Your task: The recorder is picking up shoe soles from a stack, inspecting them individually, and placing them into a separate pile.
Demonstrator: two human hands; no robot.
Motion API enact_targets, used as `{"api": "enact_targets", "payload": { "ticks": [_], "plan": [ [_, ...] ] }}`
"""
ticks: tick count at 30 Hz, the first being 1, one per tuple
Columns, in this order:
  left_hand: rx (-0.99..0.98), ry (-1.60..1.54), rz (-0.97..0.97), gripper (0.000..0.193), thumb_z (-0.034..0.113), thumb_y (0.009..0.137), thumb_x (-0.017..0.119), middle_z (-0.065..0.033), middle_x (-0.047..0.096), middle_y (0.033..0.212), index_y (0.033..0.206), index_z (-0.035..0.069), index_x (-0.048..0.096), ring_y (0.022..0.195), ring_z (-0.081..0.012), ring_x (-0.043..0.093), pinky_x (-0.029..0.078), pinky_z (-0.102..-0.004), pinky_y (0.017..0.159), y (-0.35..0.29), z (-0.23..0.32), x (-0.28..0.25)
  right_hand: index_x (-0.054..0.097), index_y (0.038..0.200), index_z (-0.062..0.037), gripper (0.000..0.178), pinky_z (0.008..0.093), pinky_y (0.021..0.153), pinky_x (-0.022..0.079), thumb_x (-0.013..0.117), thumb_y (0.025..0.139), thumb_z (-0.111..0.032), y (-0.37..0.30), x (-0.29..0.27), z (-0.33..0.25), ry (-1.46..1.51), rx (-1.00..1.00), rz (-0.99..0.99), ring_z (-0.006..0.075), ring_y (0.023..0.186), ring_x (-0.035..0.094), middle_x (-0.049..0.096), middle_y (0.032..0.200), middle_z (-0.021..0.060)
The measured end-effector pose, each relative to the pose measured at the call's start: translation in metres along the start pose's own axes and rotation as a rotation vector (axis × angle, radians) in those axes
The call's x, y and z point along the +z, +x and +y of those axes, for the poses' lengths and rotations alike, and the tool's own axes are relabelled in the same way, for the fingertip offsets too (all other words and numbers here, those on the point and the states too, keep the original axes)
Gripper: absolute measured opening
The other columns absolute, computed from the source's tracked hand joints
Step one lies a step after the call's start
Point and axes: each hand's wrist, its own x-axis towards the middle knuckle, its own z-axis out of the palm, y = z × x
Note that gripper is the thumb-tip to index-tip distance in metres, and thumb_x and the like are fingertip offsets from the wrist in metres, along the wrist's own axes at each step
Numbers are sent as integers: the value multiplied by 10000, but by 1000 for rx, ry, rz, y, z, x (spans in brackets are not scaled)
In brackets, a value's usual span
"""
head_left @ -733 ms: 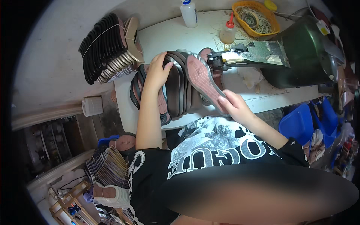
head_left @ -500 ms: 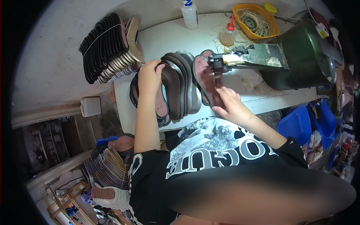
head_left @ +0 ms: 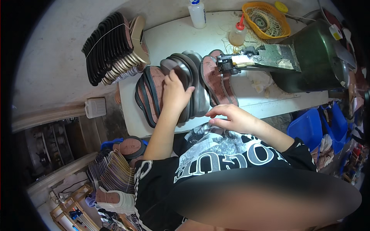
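My left hand (head_left: 176, 94) is over a leaning row of dark grey shoe soles (head_left: 198, 86), its fingers curled on the left side and its thumb across to the right, gripping some of them. How many it grips is hidden under the palm. Left of it lean black-edged soles (head_left: 156, 82) with reddish-brown faces. My right hand (head_left: 231, 116) hovers at the table's front edge with thumb and fingers apart, holding nothing. Just beyond it, two reddish-brown soles (head_left: 214, 79) lie overlapped beside the head of a green machine (head_left: 266, 57).
On the white table (head_left: 162, 36) stand a clear bottle (head_left: 198, 16), a red-tipped squeeze bottle (head_left: 237, 35) and a yellow basket (head_left: 286, 29) of thin cord. Tied soles (head_left: 108, 48) lean at the left wall. Blue bins (head_left: 306, 129) are at right, more bundled soles (head_left: 113, 169) lower left.
My left hand has moved right and nearer along the row, uncovering the reddish-brown soles at left. My right hand has come off the overlapped soles toward the table's front edge.
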Motion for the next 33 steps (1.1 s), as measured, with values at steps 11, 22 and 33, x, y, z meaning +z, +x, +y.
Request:
{"api": "enact_targets", "payload": {
  "ticks": [11,22,33],
  "plan": [
    [-233,-61,-132,265,189,905,476,-298,626,832,1038,-40,489,775,-477,611,483,-536,707,-7,-9,-23,622,1095,-1,262,295,831,487,597,921,-195,3,7,21,161,151,15,158,900,628,670,970,100],
    [-51,85,546,471,-37,760,509,-166,582,1124,1227,10,545,1109,-334,507,365,-449,968,-29,-12,-35,373,1343,64,662,291,890,413,665,838,-248,53,25,43,873,457,210,150,1036,545,577,1154,103],
    [-166,-445,51,528,363,930,532,-245,625,1042,1225,-74,512,888,-366,630,479,-426,793,-25,-2,-15,463,1271,16,516,420,954,423,611,813,-172,95,66,30,-190,-148,384,413,1065,505,473,1179,276]
  ]
}}
